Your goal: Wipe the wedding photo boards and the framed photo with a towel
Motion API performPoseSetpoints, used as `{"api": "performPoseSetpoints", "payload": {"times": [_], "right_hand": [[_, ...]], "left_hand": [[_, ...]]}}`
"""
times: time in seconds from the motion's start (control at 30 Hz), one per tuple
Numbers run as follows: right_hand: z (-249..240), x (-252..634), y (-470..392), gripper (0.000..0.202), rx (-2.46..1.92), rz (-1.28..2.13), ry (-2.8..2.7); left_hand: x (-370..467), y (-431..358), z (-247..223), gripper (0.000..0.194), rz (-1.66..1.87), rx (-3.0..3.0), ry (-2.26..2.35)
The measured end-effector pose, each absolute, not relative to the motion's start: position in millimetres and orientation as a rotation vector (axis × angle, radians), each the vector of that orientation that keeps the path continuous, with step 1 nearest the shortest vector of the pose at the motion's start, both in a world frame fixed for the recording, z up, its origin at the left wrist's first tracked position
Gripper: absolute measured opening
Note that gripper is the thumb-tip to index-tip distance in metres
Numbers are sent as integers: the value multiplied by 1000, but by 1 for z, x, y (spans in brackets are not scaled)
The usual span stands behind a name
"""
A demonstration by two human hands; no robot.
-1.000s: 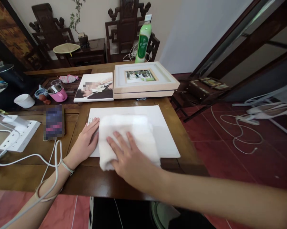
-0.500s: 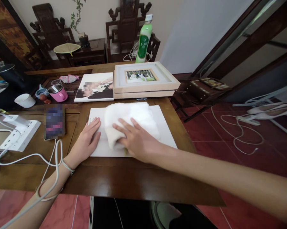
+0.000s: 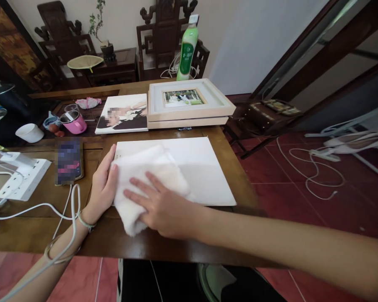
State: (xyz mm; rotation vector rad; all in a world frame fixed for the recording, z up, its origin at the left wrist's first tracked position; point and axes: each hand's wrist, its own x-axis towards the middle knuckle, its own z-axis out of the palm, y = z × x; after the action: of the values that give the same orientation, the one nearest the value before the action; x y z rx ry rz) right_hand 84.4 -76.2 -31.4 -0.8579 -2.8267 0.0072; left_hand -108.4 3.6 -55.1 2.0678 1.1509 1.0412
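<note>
A white fluffy cloth (image 3: 157, 167) lies over the left part of a white flat board (image 3: 204, 167) on the wooden table. My right hand (image 3: 163, 207) presses down on the cloth with its fingers spread, the thumb side at the cloth's near edge. Part of the cloth hangs over the board's front edge. Along the board's left edge rests my left hand (image 3: 105, 180), its fingers stretched out and touching the board and the cloth's side. Small print at the board's upper left is partly hidden.
Behind the board are a photo panel (image 3: 122, 113) and stacked picture frames (image 3: 189, 109), with a green bottle (image 3: 187, 52) beyond. To the left are a phone (image 3: 69, 161), a power strip (image 3: 25, 176), a pink cup (image 3: 74, 121) and a white cup (image 3: 29, 133). A white cable (image 3: 44, 205) crosses my left forearm.
My right hand has moved the cloth left and toward me, uncovering the board's right part. My left hand has shifted from the board's top to its left edge.
</note>
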Motion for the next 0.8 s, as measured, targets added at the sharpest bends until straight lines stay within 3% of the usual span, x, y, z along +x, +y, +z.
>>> {"api": "performPoseSetpoints", "payload": {"times": [0.2,0.53,0.8], "right_hand": [[-24,108,-105,22,-814,189,-2834],[-16,119,-41,54,-1472,410,-2530],[-7,88,11,50,-1276,512,-2448]], "left_hand": [[-109,5,-59,47,995,2154,1161],[-106,6,-61,44,701,2486,1051],[-103,6,-56,31,665,2557,1023]]}}
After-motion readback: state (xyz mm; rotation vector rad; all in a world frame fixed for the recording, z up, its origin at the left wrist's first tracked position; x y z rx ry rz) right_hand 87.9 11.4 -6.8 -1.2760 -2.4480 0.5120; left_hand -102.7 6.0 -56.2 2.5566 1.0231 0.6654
